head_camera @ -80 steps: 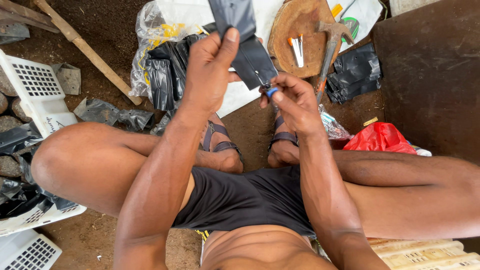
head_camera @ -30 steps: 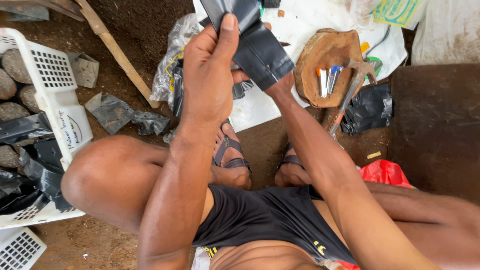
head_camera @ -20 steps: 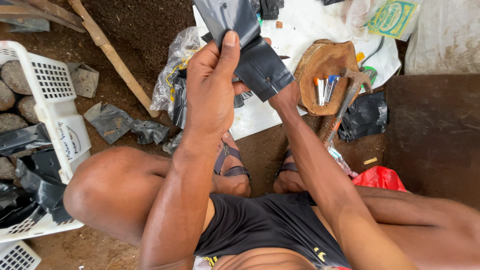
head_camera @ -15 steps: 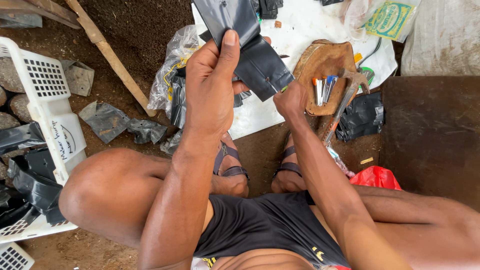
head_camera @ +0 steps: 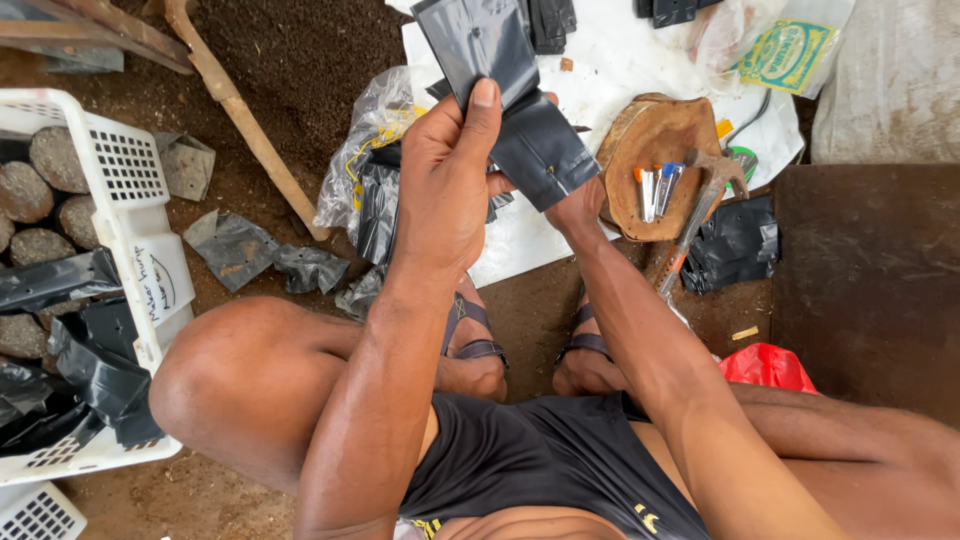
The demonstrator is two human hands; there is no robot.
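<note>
The left hand (head_camera: 448,190) is gripping a folded black plastic bag (head_camera: 505,95), thumb pressing on its near face and fingers curling behind it, holding it raised above the ground in front of the knees. The right hand (head_camera: 575,208) is sitting at the bag's lower right corner, mostly hidden behind that corner; whether it is pinching the plastic or holding something small cannot be told.

Just right of the right hand, a round wooden block (head_camera: 650,165) is lying on a white sheet (head_camera: 610,70) and carrying three small tubes with coloured caps (head_camera: 655,188). A claw hammer (head_camera: 695,210) is resting with its head on the block's edge and its handle running down toward the feet. A stack of black bags (head_camera: 735,245) is lying beside the hammer. Behind the left hand, a clear plastic wrapper holding more black bags (head_camera: 370,180) is sitting on the soil. A wooden stick (head_camera: 250,130) is lying diagonally to the left. At far left, a white perforated crate (head_camera: 140,230) is holding soil-filled bags. A red plastic bag (head_camera: 765,365) is lying by the right knee.
</note>
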